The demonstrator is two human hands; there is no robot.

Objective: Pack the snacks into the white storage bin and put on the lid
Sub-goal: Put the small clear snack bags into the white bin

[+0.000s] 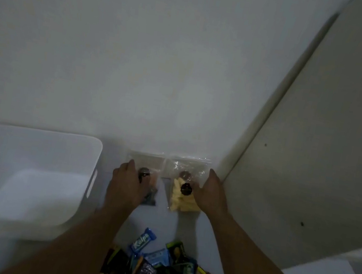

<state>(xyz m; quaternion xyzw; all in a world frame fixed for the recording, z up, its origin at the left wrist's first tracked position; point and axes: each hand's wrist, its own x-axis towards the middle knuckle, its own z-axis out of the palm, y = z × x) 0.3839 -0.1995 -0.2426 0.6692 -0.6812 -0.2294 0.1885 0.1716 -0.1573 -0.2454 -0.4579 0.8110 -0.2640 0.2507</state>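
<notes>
Head view: white storage bin (27,174) at my left looks empty, no lid seen, so packing is barely begun. My left hand (125,187) rests over a dark clear-wrapped snack (150,197), grip state can't tell; right hand (210,194) open beside the yellow snack pack (183,200). Wrapper pile (160,273) near tabletop edge is cut off at bottom; pic dim, blurry, labels mostly unreadable.

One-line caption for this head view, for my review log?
Both hands reach clear snack bags by the wall: left hand on the dark one, right hand beside the yellow one; empty white bin left.
</notes>
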